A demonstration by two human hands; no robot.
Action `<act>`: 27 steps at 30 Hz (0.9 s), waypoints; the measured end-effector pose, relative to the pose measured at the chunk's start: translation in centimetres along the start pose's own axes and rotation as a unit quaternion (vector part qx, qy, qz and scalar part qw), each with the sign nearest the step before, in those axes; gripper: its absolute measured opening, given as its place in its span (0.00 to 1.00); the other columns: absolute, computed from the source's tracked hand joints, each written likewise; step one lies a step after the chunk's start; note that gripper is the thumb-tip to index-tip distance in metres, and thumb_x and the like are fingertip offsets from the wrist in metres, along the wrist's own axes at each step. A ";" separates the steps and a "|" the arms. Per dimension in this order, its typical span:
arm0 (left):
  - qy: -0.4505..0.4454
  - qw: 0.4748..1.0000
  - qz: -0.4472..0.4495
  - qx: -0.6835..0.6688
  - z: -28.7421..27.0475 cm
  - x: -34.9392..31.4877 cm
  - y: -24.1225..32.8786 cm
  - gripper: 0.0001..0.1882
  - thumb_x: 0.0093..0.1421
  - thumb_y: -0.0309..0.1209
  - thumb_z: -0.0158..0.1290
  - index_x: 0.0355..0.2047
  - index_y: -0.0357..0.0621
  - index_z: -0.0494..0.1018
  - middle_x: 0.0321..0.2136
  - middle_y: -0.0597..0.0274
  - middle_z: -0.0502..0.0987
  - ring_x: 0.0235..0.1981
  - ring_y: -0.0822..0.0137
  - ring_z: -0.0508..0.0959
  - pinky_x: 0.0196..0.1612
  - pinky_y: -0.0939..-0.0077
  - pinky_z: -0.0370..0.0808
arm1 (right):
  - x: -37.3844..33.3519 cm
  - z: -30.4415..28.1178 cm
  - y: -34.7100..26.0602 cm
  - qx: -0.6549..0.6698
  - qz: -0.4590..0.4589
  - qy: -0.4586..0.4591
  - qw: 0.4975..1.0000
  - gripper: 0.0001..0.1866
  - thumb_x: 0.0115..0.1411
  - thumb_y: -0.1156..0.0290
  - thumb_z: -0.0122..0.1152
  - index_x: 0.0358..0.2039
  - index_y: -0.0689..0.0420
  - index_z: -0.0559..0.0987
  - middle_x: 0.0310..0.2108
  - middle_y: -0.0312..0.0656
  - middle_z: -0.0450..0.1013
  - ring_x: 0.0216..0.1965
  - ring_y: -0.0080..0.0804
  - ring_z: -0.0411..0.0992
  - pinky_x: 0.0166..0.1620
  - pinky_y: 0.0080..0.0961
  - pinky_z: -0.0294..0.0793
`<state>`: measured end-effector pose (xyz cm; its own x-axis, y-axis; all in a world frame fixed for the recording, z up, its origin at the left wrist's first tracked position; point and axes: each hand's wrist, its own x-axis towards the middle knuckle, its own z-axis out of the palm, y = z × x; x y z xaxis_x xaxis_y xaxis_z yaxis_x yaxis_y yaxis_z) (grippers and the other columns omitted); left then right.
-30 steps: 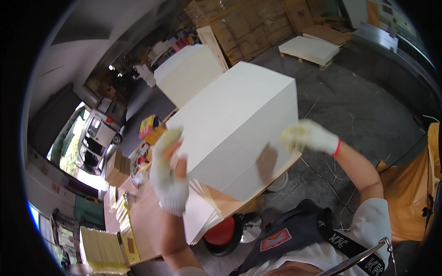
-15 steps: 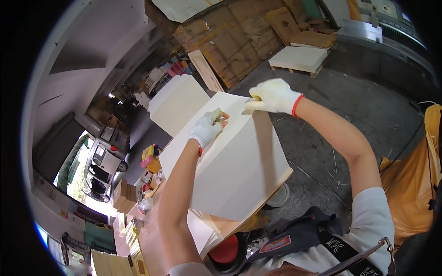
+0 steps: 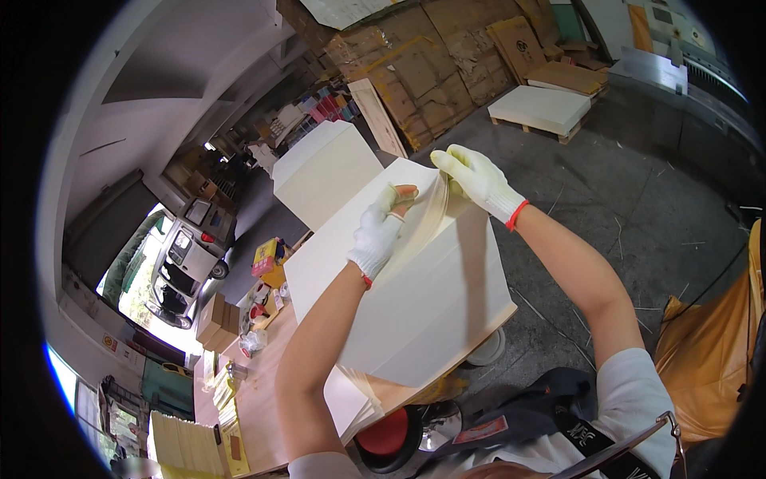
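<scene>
A tall stack of large white paper sheets [image 3: 423, 303] stands before me. Both my hands wear white gloves with red cuffs. My right hand [image 3: 477, 177] is closed on the far right corner of the top sheets [image 3: 433, 211], which bend upward and fan apart along their edge. On top of the pile, close to those bent sheets, lies my left hand [image 3: 378, 236]; its fingers are loosely bent and apart, with some bare fingertips showing. The undersides of both hands are hidden.
Behind stands another white paper stack [image 3: 327, 172]. A pinkish table [image 3: 267, 399] at left bears small brown boxes [image 3: 217, 323] and clutter. Farther off are a low pallet of white sheets [image 3: 538, 110] and cardboard [image 3: 423, 68]. An orange sheet [image 3: 710, 359] hangs at right.
My right hand has turned and closed on the sheets' corner, bending several up into a fan. My left hand has slid slightly along the top. The whole view has shifted a little.
</scene>
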<state>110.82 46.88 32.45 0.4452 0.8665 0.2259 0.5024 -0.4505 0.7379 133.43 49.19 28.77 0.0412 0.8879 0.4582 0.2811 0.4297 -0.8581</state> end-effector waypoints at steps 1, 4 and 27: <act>-0.001 1.000 0.013 -0.022 -0.2 0.2 -0.6 0.21 0.69 0.33 0.47 0.60 0.42 0.69 0.56 0.54 0.75 0.61 0.62 0.73 0.60 0.68 0.70 | -0.1 0.3 0.1 -0.001 -0.009 0.014 1.000 0.32 0.66 0.35 0.46 0.29 0.57 0.72 0.24 0.44 0.67 0.29 0.34 0.66 0.40 0.30 0.67; -0.005 0.997 0.058 -0.057 -0.5 0.7 -2.4 0.23 0.68 0.38 0.50 0.61 0.44 0.68 0.56 0.54 0.74 0.61 0.61 0.72 0.61 0.67 0.69 | -0.4 0.8 0.1 0.010 -0.027 0.034 0.999 0.32 0.67 0.37 0.44 0.30 0.58 0.72 0.25 0.47 0.68 0.30 0.40 0.67 0.40 0.33 0.67; -0.021 0.992 0.026 0.118 0.1 -0.3 0.2 0.25 0.65 0.29 0.55 0.62 0.43 0.65 0.48 0.59 0.75 0.42 0.71 0.76 0.46 0.72 0.75 | -1.1 1.0 0.0 -0.020 -0.052 0.059 0.997 0.30 0.70 0.41 0.42 0.34 0.60 0.73 0.28 0.57 0.70 0.34 0.58 0.71 0.40 0.42 0.68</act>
<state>110.86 46.52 32.54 0.5029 0.8331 0.2302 0.6349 -0.5368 0.5557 132.45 48.37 28.05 0.1225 0.8121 0.5705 0.3281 0.5094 -0.7955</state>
